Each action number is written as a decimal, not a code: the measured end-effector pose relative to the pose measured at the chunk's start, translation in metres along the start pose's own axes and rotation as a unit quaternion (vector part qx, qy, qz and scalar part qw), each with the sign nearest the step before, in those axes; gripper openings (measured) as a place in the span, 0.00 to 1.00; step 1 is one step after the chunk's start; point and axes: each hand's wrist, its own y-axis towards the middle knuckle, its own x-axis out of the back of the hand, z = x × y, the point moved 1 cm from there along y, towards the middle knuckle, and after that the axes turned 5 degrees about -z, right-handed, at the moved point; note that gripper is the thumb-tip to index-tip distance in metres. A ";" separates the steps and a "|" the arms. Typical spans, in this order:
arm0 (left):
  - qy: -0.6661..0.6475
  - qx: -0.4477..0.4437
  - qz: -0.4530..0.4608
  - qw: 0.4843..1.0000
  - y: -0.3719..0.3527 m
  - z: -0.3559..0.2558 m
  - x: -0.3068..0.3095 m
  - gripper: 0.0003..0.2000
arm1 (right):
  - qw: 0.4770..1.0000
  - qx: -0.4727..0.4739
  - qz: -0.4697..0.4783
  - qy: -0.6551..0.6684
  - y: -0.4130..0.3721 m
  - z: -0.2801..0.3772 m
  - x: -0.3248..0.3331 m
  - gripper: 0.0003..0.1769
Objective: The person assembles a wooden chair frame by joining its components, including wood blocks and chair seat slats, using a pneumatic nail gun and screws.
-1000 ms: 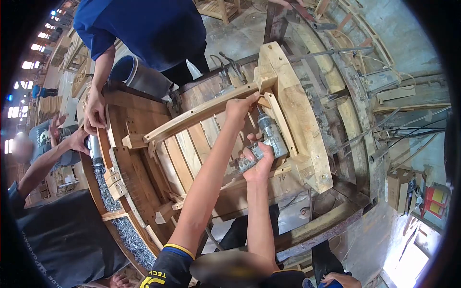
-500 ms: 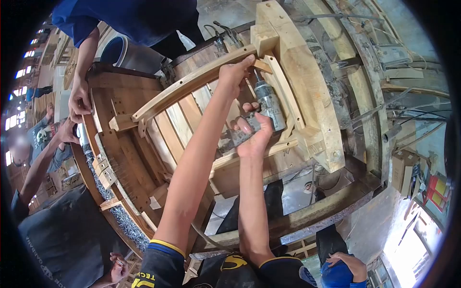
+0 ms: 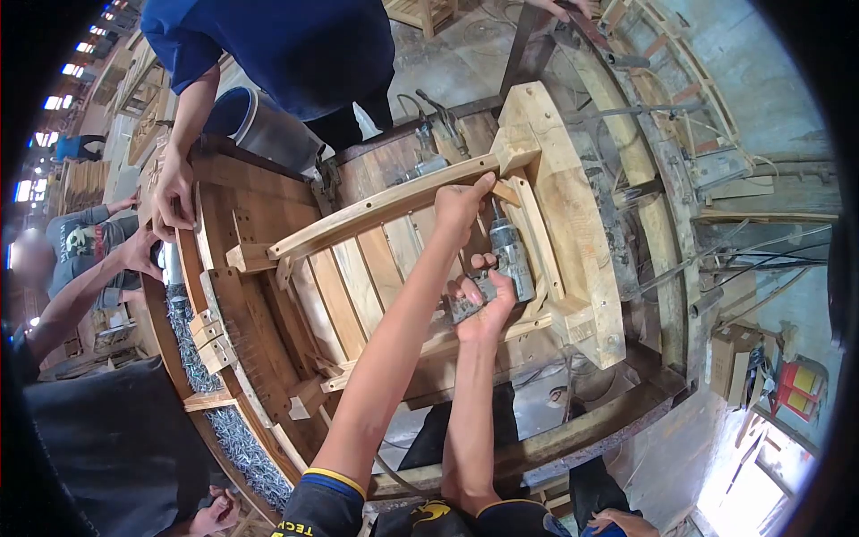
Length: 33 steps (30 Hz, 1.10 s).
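In the head view, a slatted wooden frame [image 3: 394, 199] with a pale end board [image 3: 573, 224] lies on the bench. My right hand [image 3: 488, 309] is wrapped round the handle of a worn grey pneumatic screwdriver [image 3: 510, 255]. Its bit points away from me, toward a small wooden corner block [image 3: 506, 193] inside the far corner of the frame. My left hand [image 3: 459, 210] is closed at that corner, its fingertips at the block beside the long rail; part of its grip is hidden. Whether the bit touches a screw is too small to tell.
Loose screws [image 3: 242, 443] fill a trough on the left. A co-worker's hand [image 3: 174, 197] rests at the trough's far end, with another person's hand [image 3: 141, 253] close by. More air tools [image 3: 438, 125] lie beyond the frame. A blue-rimmed bucket [image 3: 237, 112] stands behind.
The whole scene has shifted down in view as the camera tilted. Both my hands keep the same hold, with the screwdriver still pointed at the corner block.
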 end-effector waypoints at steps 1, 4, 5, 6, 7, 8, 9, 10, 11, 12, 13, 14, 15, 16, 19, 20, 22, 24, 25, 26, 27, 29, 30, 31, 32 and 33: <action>0.002 0.004 0.000 1.000 0.001 0.000 0.002 0.24 | 1.000 0.004 0.010 -0.003 0.000 0.000 -0.001 0.11; -0.001 -0.015 -0.011 1.000 0.001 0.002 -0.001 0.24 | 1.000 0.012 -0.009 -0.017 -0.002 -0.001 -0.003 0.11; -0.008 -0.027 -0.013 1.000 0.002 0.004 -0.002 0.24 | 1.000 0.012 -0.006 -0.028 -0.002 0.002 -0.004 0.11; -0.014 -0.039 -0.016 0.999 -0.001 0.002 -0.003 0.24 | 0.999 0.010 -0.003 -0.038 -0.002 0.005 -0.004 0.12; -0.007 -0.037 -0.013 0.999 -0.002 0.001 -0.002 0.24 | 0.999 0.009 0.000 -0.048 -0.002 0.006 -0.004 0.12; 0.006 -0.029 -0.012 0.999 -0.003 0.000 -0.001 0.24 | 0.999 0.009 -0.008 -0.052 -0.002 0.007 -0.003 0.12; 0.018 -0.021 -0.012 1.000 -0.001 0.002 0.000 0.23 | 0.998 0.008 -0.015 -0.056 -0.002 0.008 -0.003 0.13; 0.030 -0.014 -0.013 0.999 0.002 0.003 0.000 0.23 | 0.998 0.006 -0.021 -0.060 -0.001 0.008 -0.004 0.13; 0.023 -0.023 -0.019 0.999 0.005 0.004 -0.002 0.23 | 0.998 0.007 -0.013 -0.059 0.000 0.009 -0.004 0.13; 0.016 -0.030 -0.026 0.999 0.005 0.006 -0.004 0.23 | 0.998 0.007 -0.007 -0.059 -0.001 0.009 -0.004 0.13; 0.009 -0.035 -0.032 0.999 0.005 0.008 -0.005 0.23 | 0.998 0.007 -0.001 -0.059 -0.002 0.009 -0.004 0.13; 0.001 -0.041 -0.025 0.999 0.006 0.010 -0.005 0.23 | 0.999 0.004 -0.003 -0.054 -0.002 0.009 -0.003 0.13; -0.009 -0.047 -0.019 0.999 0.006 0.011 -0.006 0.23 | 0.999 0.001 -0.006 -0.050 -0.002 0.009 -0.003 0.13; -0.021 -0.052 -0.015 0.998 0.008 0.012 -0.006 0.23 | 0.999 -0.003 -0.008 -0.048 -0.001 0.009 -0.003 0.13; -0.012 -0.068 -0.029 0.997 0.005 0.013 -0.007 0.21 | 0.998 0.004 -0.035 -0.052 -0.001 0.008 -0.004 0.13; 0.061 -0.072 -0.063 0.994 0.004 0.012 -0.007 0.23 | 0.998 0.003 -0.036 -0.059 0.003 0.008 -0.006 0.13; 0.064 -0.061 -0.055 0.995 0.001 0.008 -0.005 0.25 | 0.997 0.003 -0.042 -0.071 0.005 0.009 -0.007 0.12; 0.055 -0.066 -0.070 0.994 -0.006 0.002 -0.007 0.25 | 0.998 -0.019 -0.030 -0.047 0.008 0.008 -0.007 0.12; 0.053 -0.068 -0.075 0.993 -0.009 0.000 -0.006 0.25 | 0.998 -0.029 -0.029 -0.038 0.009 0.008 -0.004 0.12; 0.052 -0.070 -0.070 0.994 -0.012 -0.001 -0.003 0.25 | 0.999 -0.036 -0.028 -0.028 0.010 0.008 -0.001 0.12; 0.051 -0.070 -0.063 0.994 -0.017 -0.003 0.000 0.25 | 0.999 -0.037 -0.020 -0.024 0.010 0.008 -0.002 0.12; 0.005 -0.049 -0.053 0.997 -0.033 -0.005 0.009 0.19 | 0.998 -0.023 -0.023 -0.047 0.013 0.009 0.006 0.12; -0.078 0.015 -0.031 0.996 -0.042 -0.004 0.020 0.16 | 0.998 -0.016 -0.024 -0.058 0.015 0.010 0.008 0.12; -0.160 0.080 -0.010 0.984 -0.053 -0.001 0.035 0.13 | 0.997 -0.004 -0.048 -0.065 0.012 0.010 0.003 0.12; -0.235 0.108 -0.021 0.966 -0.069 0.001 0.053 0.10 | 0.999 -0.023 -0.026 -0.033 0.012 0.010 0.001 0.12; -0.308 0.134 -0.031 0.941 -0.085 0.003 0.071 0.09 | 0.999 -0.041 -0.003 0.000 0.012 0.011 -0.001 0.13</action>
